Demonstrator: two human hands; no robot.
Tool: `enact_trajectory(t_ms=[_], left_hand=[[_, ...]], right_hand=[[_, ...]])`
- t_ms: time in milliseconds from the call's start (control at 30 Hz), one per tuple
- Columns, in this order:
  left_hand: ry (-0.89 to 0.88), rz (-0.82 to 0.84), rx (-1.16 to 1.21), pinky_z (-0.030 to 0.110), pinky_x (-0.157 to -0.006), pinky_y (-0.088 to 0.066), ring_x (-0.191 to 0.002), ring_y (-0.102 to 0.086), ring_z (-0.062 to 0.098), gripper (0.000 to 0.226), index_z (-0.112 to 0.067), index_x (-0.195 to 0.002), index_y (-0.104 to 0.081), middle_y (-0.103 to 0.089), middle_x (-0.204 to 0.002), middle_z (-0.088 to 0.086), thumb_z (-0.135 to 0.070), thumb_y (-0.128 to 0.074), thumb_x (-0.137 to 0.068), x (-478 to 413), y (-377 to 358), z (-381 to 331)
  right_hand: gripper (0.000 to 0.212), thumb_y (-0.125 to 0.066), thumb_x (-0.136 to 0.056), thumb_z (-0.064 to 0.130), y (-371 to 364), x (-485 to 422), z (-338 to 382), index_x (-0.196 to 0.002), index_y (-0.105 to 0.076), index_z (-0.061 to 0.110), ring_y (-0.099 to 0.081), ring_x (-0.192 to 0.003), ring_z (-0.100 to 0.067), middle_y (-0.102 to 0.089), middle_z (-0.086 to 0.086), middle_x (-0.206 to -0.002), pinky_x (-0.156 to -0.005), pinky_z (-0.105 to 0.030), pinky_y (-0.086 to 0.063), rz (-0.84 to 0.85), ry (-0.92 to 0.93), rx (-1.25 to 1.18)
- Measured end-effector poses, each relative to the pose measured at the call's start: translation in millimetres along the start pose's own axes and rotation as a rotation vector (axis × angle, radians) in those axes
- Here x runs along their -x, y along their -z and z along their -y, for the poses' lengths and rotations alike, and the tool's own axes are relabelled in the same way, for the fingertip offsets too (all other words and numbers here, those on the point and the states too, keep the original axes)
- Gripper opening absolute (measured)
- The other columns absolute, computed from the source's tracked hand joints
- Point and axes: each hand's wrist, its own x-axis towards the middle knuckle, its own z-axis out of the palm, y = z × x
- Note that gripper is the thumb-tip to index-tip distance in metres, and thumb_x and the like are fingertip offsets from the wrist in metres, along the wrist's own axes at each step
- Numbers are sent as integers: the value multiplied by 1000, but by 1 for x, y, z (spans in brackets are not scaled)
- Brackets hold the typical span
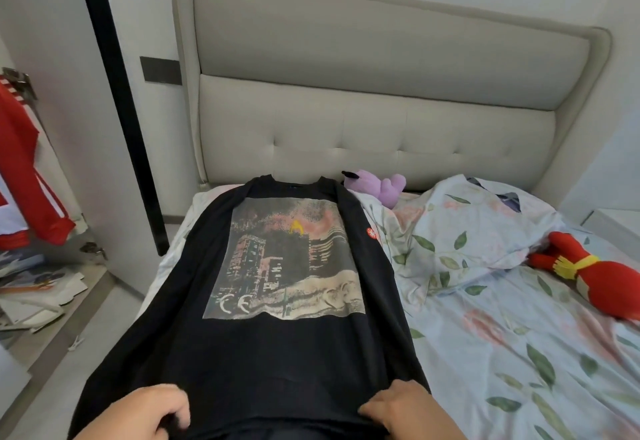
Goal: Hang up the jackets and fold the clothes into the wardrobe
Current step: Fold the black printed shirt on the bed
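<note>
A black T-shirt (263, 346) with a large city print lies flat, front up, along the left side of the bed, collar toward the headboard. Both sleeves look folded inward. My left hand (145, 412) grips the shirt's bottom hem on the left. My right hand (405, 408) grips the hem on the right. A red and white jacket (24, 176) hangs at the far left, by what looks like an open wardrobe door.
The bed (502, 335) has a floral sheet and a crumpled floral duvet (467, 232). A purple plush toy (381, 187) lies near the headboard (346, 93), and a red plush toy (595, 280) at the right. Papers and boxes (34, 294) are piled low on the left.
</note>
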Motion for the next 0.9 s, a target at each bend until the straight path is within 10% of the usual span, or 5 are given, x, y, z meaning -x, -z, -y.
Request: enact_trajectory(t_ms=[100, 233, 367, 700, 900], left_hand=[[-37, 70, -4, 2, -87, -35, -98, -54, -8, 13, -33, -94, -59, -52, -112, -20, -24, -59, -84, -3, 0, -6], [-118, -81, -4, 12, -101, -37, -115, -44, -19, 26, -54, -105, -55, -46, -121, -42, -43, -67, -85, -16, -4, -41], [-197, -48, 28, 12, -108, -24, -132, -26, -17, 35, -59, -121, -41, -28, -137, -43, -49, -59, -92, -42, -18, -86], [-231, 121, -192, 20, -116, -19, -142, -20, -6, 29, -66, -117, -26, -26, -142, -37, -63, -43, -94, -64, -41, -107], [-221, 257, -223, 22, -105, -35, -121, -40, -5, 18, -60, -95, -43, -47, -119, -33, -70, -48, -80, -87, -37, -116]], right_hand=[[42, -39, -97, 24, -10, 11, 3, -100, -76, 44, -63, -102, 12, -72, 24, -108, -91, -3, -43, -84, 24, -169], [32, -56, -81, 23, -11, 34, -17, -96, -68, 49, -62, -104, 3, -66, 26, -110, -95, -19, -48, -399, -588, -799], [45, -49, -99, 31, -30, 29, -43, -139, -49, 11, -56, -119, -20, -54, -7, -139, -97, -29, -42, -14, -984, -804], [27, -68, -70, 21, -45, 23, -46, -94, -74, 8, -73, -84, -22, -77, -8, -88, -72, -27, -57, 72, -1049, -1364], [14, -62, -81, 5, -5, 40, -134, -92, -69, 7, -70, -87, -38, -73, -20, -86, -77, -45, -55, -356, -1099, -1374]])
